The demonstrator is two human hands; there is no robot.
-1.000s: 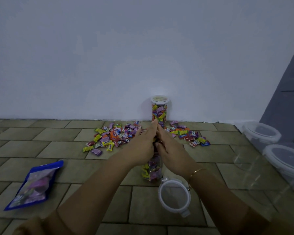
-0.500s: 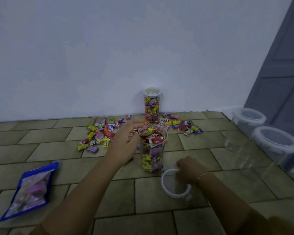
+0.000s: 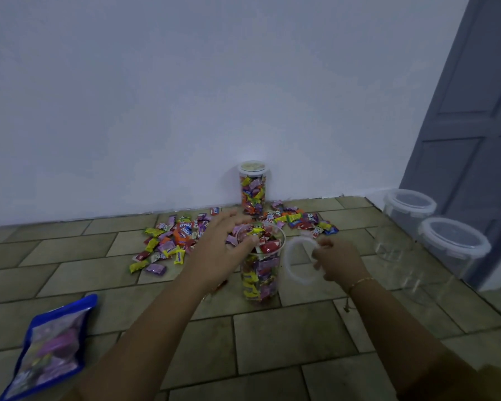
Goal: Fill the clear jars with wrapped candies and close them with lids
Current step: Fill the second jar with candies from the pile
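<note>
Plain white wall (image 3: 185, 96) fills upper frame, 9 to 1 o'clock, w/ dim bluish light. Floor (image 3: 287, 342) of olive-tan rectangular tiles, dark grout, meets wall approx mid-frame. Grey panelled door (image 3: 475, 125) at 2–3 o'clock, leaning in frame.

Open jar (image 3: 260, 273) upright, brimful w/ candies; lid (image 3: 297, 263) beside, tilted.

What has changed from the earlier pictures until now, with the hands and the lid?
The right hand left the jar top, took hold of the lid on the floor and raised it beside the open jar. The left hand moved to the jar's rim. The closed jar by the wall, the loose candies and the blue bag stayed.
</note>
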